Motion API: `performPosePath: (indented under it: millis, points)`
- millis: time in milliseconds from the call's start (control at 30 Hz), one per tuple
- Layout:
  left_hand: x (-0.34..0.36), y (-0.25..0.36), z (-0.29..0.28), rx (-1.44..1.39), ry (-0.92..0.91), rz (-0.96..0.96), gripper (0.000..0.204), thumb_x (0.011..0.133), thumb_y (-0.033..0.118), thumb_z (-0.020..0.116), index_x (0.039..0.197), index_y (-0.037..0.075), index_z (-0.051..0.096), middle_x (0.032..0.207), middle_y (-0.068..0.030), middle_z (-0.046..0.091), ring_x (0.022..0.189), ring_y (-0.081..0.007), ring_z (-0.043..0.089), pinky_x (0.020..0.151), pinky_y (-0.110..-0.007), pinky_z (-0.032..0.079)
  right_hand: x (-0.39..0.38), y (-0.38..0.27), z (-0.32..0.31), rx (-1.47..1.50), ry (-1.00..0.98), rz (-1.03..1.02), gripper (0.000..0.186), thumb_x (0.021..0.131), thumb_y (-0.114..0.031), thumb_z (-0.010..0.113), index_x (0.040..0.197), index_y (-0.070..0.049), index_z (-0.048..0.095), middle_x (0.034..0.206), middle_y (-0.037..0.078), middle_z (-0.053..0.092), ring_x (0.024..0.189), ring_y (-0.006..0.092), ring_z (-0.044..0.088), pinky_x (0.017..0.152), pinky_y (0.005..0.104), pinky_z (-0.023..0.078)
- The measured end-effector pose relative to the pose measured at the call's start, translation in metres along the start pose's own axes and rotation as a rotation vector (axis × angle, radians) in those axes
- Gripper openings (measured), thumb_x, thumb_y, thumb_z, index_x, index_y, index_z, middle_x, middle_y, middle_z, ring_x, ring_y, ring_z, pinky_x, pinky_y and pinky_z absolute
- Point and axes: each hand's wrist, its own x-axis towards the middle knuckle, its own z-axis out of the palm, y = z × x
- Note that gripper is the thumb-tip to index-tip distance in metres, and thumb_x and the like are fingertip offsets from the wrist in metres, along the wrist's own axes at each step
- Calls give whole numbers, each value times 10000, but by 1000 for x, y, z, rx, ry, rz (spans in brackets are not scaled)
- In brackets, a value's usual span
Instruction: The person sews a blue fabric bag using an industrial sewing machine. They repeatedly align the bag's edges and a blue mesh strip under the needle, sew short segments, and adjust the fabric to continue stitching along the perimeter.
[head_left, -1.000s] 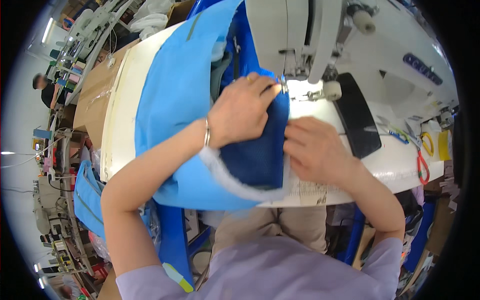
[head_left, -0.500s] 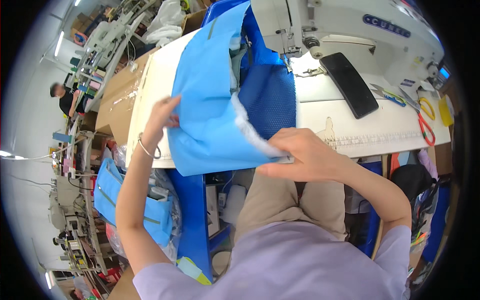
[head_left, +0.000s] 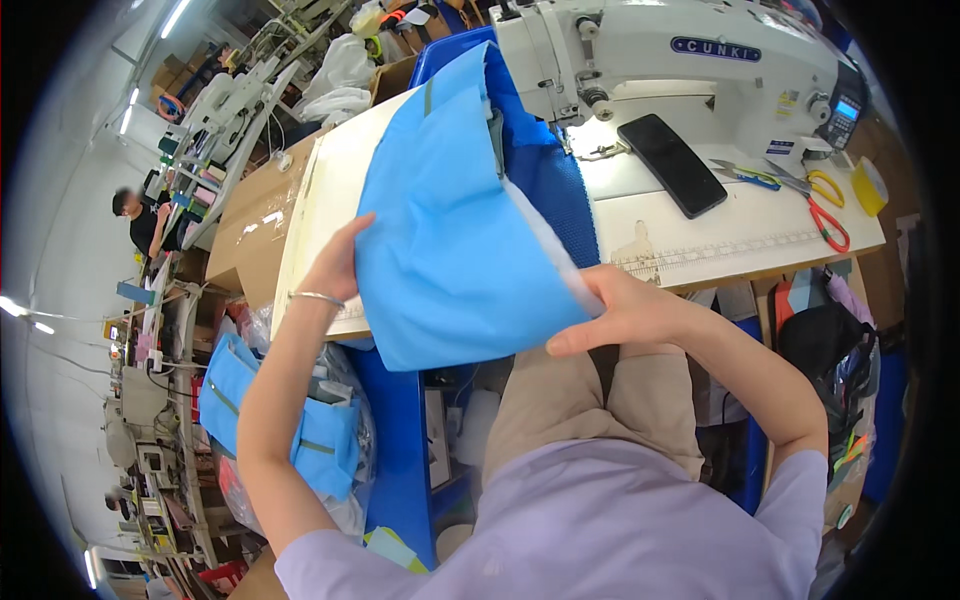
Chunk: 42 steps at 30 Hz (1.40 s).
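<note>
A light-blue fabric piece (head_left: pixel 445 260) with a white fuzzy edge lies on the sewing table (head_left: pixel 720 265), draping over its front. My left hand (head_left: pixel 340 255) has its fingers closed on the piece's left edge. My right hand (head_left: pixel 625 315) grips the lower right corner at the white edge, thumb extended along the front. Dark-blue mesh fabric (head_left: pixel 565 195) lies beneath on the right, running to the presser foot of a white sewing machine (head_left: pixel 650 55).
A black phone (head_left: pixel 670 165), scissors (head_left: pixel 830 225) and yellow tape (head_left: pixel 868 187) lie on the right. Cardboard (head_left: pixel 250 220) adjoins the left. More blue pieces (head_left: pixel 325 440) rest in plastic below. Another person (head_left: pixel 145 220) stands at a far-left bench.
My left hand moved from beside the presser foot to the left edge. My right hand shifted down to the corner, and the light-blue piece now covers more of the dark mesh.
</note>
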Motion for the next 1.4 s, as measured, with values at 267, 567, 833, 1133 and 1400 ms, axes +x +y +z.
performPosePath:
  millis: [267,567,833,1133,1400]
  points:
    - [-125,36,27,-97,89,842,386,921,168,694,1273,15,655,1232,-103,682,1104,-212,646,1011,-342,499,7,4,45,-748,95,-793,276,712,-217,767,909,-26,740,1086,198,691,950,358,637,859,436,527]
    - [-172,-19,3,321,325,556,505,943,107,642,1426,-3,545,1365,-143,606,1242,-207,573,1090,-340,429,-16,79,87,-1106,191,-987,127,656,-135,659,700,-17,640,818,88,620,812,243,612,766,349,488]
    - [-100,-3,138,1147,214,1286,305,957,5,572,1241,-30,680,1270,-159,685,1185,-240,644,1030,-354,484,-21,97,98,-1177,140,-939,131,696,-132,659,772,-26,644,726,52,606,798,212,601,824,364,479]
    - [64,-64,163,1657,-162,1111,504,994,150,570,1475,33,472,1520,-177,473,1435,-372,407,1189,-448,322,-49,102,89,-672,100,-774,183,855,-141,681,951,15,694,928,103,683,972,260,642,994,401,469]
    - [60,-63,165,1658,-193,1034,523,973,122,573,1482,45,478,1537,-166,464,1428,-371,415,1190,-459,314,-21,136,18,32,430,-46,551,952,-341,704,1318,54,588,1310,204,627,1228,281,591,1024,370,461]
